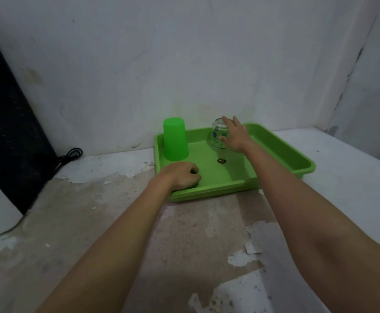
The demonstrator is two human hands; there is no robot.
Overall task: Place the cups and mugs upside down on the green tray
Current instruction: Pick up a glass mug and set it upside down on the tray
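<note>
On the peeling white bench [342, 177] sits a bright green rectangular plastic tray [218, 188]. The left hand [181, 175] curls its fingers over the tray's near-left corner, holding the rim. An opaque green plastic cup [175, 141] stands upside down at the far left, apart from both hands. The right hand [235, 137] clasps an inverted clear glass tumbler [217, 136] and partly hides it; the tumbler's blue print is illegible. A small dark round sticker [221, 161] is unreadable.

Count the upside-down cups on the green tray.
2. A green plastic cup in the green tray's far left corner; a clear glass cup mid-back, held by the right hand. None seems hidden.
</note>
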